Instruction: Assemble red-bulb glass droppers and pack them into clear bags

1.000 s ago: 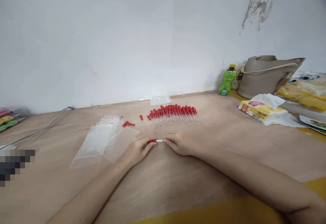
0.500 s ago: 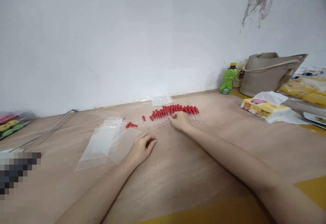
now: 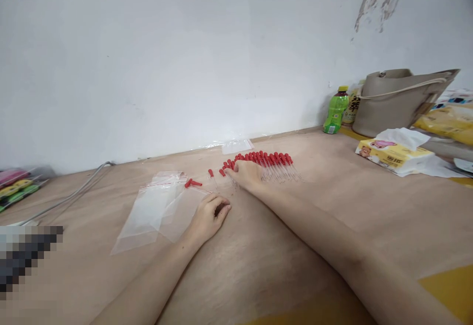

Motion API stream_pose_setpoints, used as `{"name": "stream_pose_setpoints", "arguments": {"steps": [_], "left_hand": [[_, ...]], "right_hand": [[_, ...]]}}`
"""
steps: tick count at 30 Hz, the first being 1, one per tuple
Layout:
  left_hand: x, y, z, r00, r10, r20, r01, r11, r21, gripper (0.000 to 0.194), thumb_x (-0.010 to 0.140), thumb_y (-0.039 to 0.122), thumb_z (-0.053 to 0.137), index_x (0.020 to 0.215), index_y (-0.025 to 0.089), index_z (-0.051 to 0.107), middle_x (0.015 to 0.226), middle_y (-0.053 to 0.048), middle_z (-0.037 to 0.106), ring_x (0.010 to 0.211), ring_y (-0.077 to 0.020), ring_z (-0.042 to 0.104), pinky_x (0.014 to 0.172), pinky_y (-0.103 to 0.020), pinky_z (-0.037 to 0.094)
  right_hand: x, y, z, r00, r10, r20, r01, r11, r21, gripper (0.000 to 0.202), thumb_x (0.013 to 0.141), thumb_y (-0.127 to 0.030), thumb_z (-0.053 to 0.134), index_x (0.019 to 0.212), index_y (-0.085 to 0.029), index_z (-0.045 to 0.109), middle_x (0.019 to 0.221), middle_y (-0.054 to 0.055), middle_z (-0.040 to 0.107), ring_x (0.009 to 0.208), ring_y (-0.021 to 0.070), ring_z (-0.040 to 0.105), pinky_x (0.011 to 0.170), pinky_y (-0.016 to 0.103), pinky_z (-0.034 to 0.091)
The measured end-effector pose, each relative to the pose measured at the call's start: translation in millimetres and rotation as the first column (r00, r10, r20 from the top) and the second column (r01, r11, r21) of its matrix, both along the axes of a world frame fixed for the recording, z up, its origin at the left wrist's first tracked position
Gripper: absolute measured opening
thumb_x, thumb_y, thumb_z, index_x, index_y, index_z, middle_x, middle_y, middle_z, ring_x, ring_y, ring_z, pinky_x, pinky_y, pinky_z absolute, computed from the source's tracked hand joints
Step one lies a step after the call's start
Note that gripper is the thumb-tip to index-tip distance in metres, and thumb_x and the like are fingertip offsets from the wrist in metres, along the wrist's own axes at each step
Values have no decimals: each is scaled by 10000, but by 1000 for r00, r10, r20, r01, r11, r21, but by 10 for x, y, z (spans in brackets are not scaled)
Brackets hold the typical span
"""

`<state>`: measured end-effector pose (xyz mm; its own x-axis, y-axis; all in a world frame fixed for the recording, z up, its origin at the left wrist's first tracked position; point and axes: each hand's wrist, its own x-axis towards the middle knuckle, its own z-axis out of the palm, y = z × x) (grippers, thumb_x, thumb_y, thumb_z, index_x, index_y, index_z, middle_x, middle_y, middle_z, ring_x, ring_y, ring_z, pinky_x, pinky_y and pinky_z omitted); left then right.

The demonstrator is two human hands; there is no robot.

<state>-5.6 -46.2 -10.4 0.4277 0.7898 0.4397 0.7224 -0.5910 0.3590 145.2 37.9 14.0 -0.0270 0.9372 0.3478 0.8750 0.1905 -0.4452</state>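
A row of droppers (image 3: pixel 284 160) with red bulbs and thin clear stems lies side by side on the brown table covering. My right hand (image 3: pixel 247 175) is over the left part of this row, fingers bent and close together at the red bulbs; whatever is between the fingertips is hidden. My left hand (image 3: pixel 212 214) rests on the table with fingers curled and a gap between thumb and forefinger, holding nothing. Its wrist is beside clear zip bags (image 3: pixel 148 216). A single dropper (image 3: pixel 211 173) lies apart, and loose red bulbs (image 3: pixel 193 183) are by the bags.
Another clear bag (image 3: pixel 236 146) lies near the wall. At the right stand a green bottle (image 3: pixel 336 111), a grey-beige bag (image 3: pixel 395 103) and a yellow tissue box (image 3: pixel 393 156). A grey cable (image 3: pixel 79 187) and colourful packs (image 3: pixel 16 187) are at the left.
My right hand has moved left along the row, uncovering more droppers on its right side. My left hand stays in the same place; the view has shifted slightly.
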Motion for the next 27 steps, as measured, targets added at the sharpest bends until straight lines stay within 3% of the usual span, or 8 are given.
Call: {"name": "stream_pose_setpoints", "arguments": {"steps": [4,7,10,11,13,16,21,27], "left_hand": [[-41,7,46,982,168,90,-174,983,60,114,810,256,445,745,190,512,728,-18,540,697,-166,524,657,-293,428],[-219,90,109,890,399,222,-423,903,71,107,821,256,394,853,183,465,787,-37,539,730,-190,527,673,-329,434],[-490,252,158,821,548,159,-562,825,64,185,797,268,414,933,165,486,867,-86,532,872,-256,505,760,-414,418],[-580,321,164,822,559,112,-567,820,75,209,787,271,426,948,167,508,918,-103,526,945,-280,478,805,-444,396],[-730,471,158,869,493,26,-493,865,94,262,778,259,429,1002,174,535,1010,-117,514,1044,-293,428,884,-468,346],[-843,692,124,913,408,-25,-405,911,75,277,754,219,439,991,178,576,1032,-101,534,1054,-263,444,922,-418,342],[-786,902,80,949,309,-55,-307,951,39,212,743,208,453,829,191,647,880,-82,618,916,-249,524,851,-387,393],[-624,918,46,961,278,-4,-278,960,41,181,749,225,473,754,192,650,812,-73,623,820,-240,540,781,-382,413]], "right_hand": [[-322,-102,-35,980,194,41,-192,981,-33,249,766,-418,480,809,-235,642,843,23,661,835,168,587,683,257,396],[-515,-101,-75,979,196,48,-193,979,-73,258,744,-410,499,853,-223,640,859,44,658,847,184,588,684,267,407],[-595,-63,-100,988,148,50,-143,985,-97,321,735,-421,498,887,-174,637,865,94,653,843,213,593,668,285,420],[-598,-51,-105,990,132,50,-126,986,-106,326,737,-415,493,881,-160,639,864,108,651,838,221,595,660,289,425],[-579,-35,-112,993,106,48,-100,988,-120,310,743,-381,486,862,-142,643,859,124,649,830,230,600,653,293,431],[-518,-42,-114,995,89,45,-82,988,-128,274,750,-320,480,876,-137,639,876,133,646,838,233,602,666,300,435],[-428,-114,-102,996,76,45,-69,987,-142,266,766,-324,472,897,-154,628,889,135,644,852,236,603,686,320,441],[-405,-185,-92,997,60,42,-53,988,-142,265,769,-338,447,876,-178,629,874,125,649,836,248,608,668,343,444]]}}
